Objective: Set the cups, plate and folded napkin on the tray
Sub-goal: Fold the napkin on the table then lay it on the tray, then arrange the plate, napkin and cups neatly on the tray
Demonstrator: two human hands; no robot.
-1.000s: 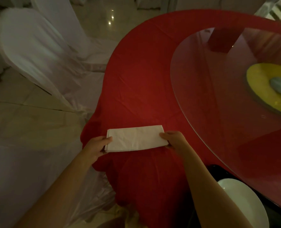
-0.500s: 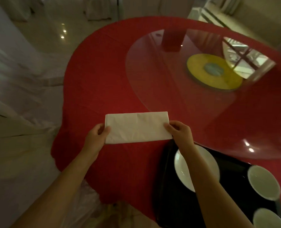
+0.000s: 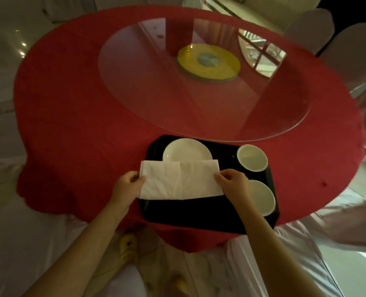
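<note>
Where the folded napkin (image 3: 181, 180) is held over the black tray (image 3: 201, 211), much of what lies beneath it is hidden. The napkin is pinched at its 9 o'clock end by the left hand (image 3: 127, 185), thumb on top and fingers curled under the edge, and at its 3 o'clock end by the right hand (image 3: 233, 182), whose fingers are closed on the cloth. Whether the napkin rests on the tray or is held just above it cannot be told. The near part of the white plate (image 3: 187, 152), at 11 o'clock on the tray, is covered by the napkin's far edge. Two white cups are seen on the tray: one cup (image 3: 252, 157) at 2 o'clock, fully in view, and a nearer cup (image 3: 262, 198) at 4 o'clock, partly masked by the right hand and wrist. The tray sits at the 6 o'clock edge of the round table, on the red tablecloth (image 3: 75, 125); its near right corner is crossed by the right forearm. A glass turntable (image 3: 203, 78) with a yellow centre disc (image 3: 209, 62) fills the middle of the table, and reflections blur its surface. The light is dim, so fine detail is lost.
</note>
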